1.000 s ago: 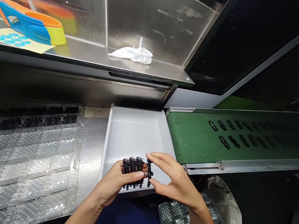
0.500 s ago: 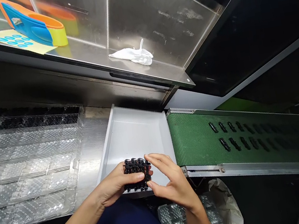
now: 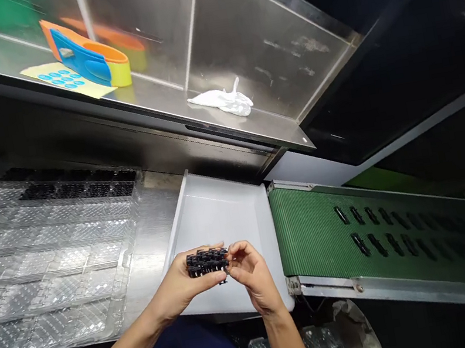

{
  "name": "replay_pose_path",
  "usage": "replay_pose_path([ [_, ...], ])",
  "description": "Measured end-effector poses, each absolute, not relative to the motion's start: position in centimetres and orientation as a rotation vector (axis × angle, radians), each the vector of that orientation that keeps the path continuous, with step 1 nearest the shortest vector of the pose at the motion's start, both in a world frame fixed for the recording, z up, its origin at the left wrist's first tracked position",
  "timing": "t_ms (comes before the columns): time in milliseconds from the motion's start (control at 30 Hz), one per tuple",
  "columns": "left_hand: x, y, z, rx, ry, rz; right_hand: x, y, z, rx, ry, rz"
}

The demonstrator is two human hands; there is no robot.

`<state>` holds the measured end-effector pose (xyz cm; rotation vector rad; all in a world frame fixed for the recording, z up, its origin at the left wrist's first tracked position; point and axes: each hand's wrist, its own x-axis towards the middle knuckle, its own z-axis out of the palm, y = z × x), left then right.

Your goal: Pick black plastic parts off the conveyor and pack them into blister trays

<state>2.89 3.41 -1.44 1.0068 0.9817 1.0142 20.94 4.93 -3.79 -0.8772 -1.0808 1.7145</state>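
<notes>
A row of small black plastic parts (image 3: 208, 261), lined up against one another, is gripped in my left hand (image 3: 179, 281), with the thumb along the near side and the fingers behind. At the right end of this row my right hand (image 3: 252, 271) is closed, thumb and fingertips pinched against the end parts. Both hands are above the near part of a white tray (image 3: 224, 205). To the left, a clear plastic blister tray (image 3: 74, 266) has more black parts (image 3: 77, 188) packed in its far pockets.
A green conveyor belt (image 3: 308, 226) at the right carries two rows of black parts (image 3: 382, 241). A white glove (image 3: 224, 101) and an orange, blue and yellow tape dispenser (image 3: 88, 58) beside a sticker sheet (image 3: 66, 83) lie on the metal shelf above. Clear trays (image 3: 324, 346) stand below.
The row of parts has been tilted, so another side faces me. My right hand's fingers have curled in from a wider spread. The view has shifted slightly, moving the surroundings right and down.
</notes>
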Motion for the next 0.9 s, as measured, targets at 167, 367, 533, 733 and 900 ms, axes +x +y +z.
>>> replay_pose_path([
  [167,-0.8,2.9,-2.2,1.122,0.972,1.119,15.8,6.8,-4.4,-0.808,-1.096,2.098],
  [367,-7.5,0.2,-4.1,1.115,1.109,1.234,7.2,7.9,-4.0,-0.599,-1.253,2.442],
  [533,-13.5,-2.4,-6.4,1.114,1.292,1.250,-0.4,7.5,-5.7,-0.561,-1.411,2.629],
  [733,-19.8,-3.4,-12.0,0.689,1.481,1.491,-10.6,9.8,-9.4,-0.697,-1.892,2.322],
  [900,-24.3,-4.5,-15.3,0.329,1.719,1.488,-22.7,16.5,-13.2,-0.838,-2.258,1.651],
])
